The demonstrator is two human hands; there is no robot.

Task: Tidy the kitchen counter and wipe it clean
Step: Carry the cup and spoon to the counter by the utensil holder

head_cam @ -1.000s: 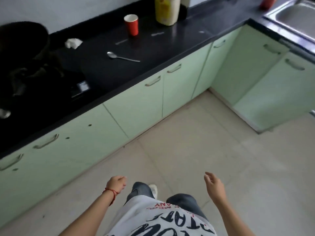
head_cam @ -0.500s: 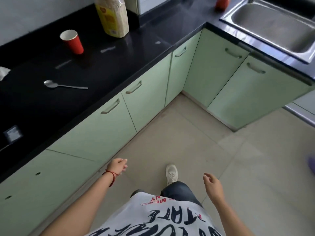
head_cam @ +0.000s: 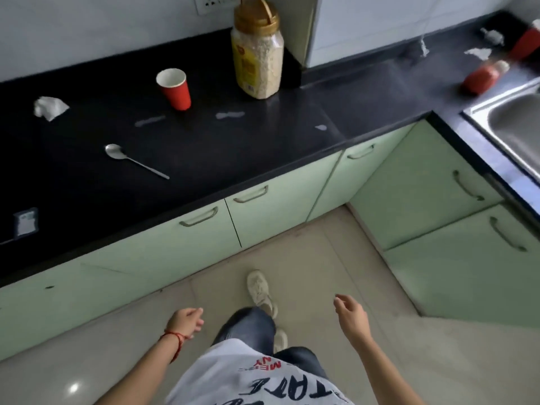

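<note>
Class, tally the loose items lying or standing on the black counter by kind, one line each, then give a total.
Red paper cup: 1
Spoon: 1
Lidded jar of grain: 1
Crumpled white tissue: 1
Red bottle lying on its side: 1
Total: 5
Blurred bits at the far right by the sink are left out.

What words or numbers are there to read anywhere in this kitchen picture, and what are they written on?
"TATE" in big black letters, seen upside down, on the white shirt; more letters run off the bottom edge.
Small red letters above it on the shirt: partly readable, perhaps "MER" and "NY", upside down.
Yellow label on the jar: a red logo, text too blurred to read.
Small sticker on the counter: too blurred to read.
</note>
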